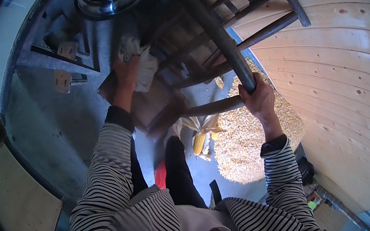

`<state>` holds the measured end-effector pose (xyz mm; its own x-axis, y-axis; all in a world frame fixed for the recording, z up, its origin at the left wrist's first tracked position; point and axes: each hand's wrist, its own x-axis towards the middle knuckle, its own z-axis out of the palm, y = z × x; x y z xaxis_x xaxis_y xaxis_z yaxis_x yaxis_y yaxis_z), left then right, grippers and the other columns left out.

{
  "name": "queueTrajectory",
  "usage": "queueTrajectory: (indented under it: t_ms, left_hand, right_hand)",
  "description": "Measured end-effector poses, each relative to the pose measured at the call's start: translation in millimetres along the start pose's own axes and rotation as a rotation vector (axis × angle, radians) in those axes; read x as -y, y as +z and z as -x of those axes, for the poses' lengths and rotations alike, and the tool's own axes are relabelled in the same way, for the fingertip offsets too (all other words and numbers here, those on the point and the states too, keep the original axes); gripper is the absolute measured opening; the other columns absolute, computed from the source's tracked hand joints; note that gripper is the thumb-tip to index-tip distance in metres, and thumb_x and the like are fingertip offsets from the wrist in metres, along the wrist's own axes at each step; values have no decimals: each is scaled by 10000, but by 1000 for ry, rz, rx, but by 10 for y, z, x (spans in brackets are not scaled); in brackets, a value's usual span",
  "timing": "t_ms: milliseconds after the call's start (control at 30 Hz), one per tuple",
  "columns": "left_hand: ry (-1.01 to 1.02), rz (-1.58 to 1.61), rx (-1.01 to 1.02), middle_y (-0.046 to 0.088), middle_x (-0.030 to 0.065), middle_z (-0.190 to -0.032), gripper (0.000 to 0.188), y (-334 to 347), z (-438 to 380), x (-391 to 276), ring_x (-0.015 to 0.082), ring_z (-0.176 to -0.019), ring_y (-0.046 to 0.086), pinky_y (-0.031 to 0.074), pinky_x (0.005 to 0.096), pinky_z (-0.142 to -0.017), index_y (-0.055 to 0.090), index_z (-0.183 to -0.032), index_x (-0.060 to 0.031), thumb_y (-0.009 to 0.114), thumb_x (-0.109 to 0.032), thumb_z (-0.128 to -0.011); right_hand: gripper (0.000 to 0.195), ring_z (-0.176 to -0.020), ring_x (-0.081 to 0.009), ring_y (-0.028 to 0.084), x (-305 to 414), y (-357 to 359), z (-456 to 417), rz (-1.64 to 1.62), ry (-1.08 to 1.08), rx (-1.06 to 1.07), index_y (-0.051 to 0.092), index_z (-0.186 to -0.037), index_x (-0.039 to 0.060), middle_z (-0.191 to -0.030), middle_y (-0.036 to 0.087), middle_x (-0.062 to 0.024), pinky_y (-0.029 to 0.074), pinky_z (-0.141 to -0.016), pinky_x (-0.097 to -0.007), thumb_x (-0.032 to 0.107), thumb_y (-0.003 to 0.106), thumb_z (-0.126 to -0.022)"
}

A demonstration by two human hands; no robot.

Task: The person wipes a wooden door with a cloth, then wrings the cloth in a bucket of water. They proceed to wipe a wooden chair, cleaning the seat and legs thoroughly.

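Note:
My right hand point(260, 98) is closed around the end of a thick dark post of a wooden chair point(220, 38), beside one of its rails. The chair is tilted, with its slats and rails stretching up and away from me. In my left hand point(126, 70) is a crumpled whitish cloth point(145, 67). That hand is over a flat brown wooden panel point(154, 102), which looks like the chair's seat; its near edge is blurred. Whether the cloth presses on the wood I cannot tell.
Loose corn kernels point(239, 143) lie heaped on the floor against the pine-board wall point(334, 57). A corn cob with husk point(199, 143) lies near my feet. At the top stands a shiny round metal pot point(110, 1). A red object point(160, 174) shows between my legs.

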<state>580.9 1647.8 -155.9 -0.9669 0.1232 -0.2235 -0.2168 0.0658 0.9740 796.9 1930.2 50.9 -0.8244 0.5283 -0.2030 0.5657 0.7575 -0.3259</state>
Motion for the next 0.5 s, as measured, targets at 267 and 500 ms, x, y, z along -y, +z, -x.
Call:
queueTrajectory:
  t_ms: [267,500]
  left_hand:
    - [704,-447,81,447,220,-1352,697,1333,686,-1024,383,-1187,482,409,477,-989,478,-1298,-53,759,-90,-661]
    - [685,-403,33,433,208,-1367,754,1390,790,-599,430,-1196,452,399,491,-998,498,-1270,-92,803,-107,-581]
  right_hand:
    - [269,-680,-408,654,137,51,63,52,57,-22,582,-981,89,-702,647,-192,506,-622,-476,254,668,-787]
    - [253,-644,-407,645,72,86,49,65,59,-53,571,-935,81,-656,629,-188,492,-585,-482,257,677,-786]
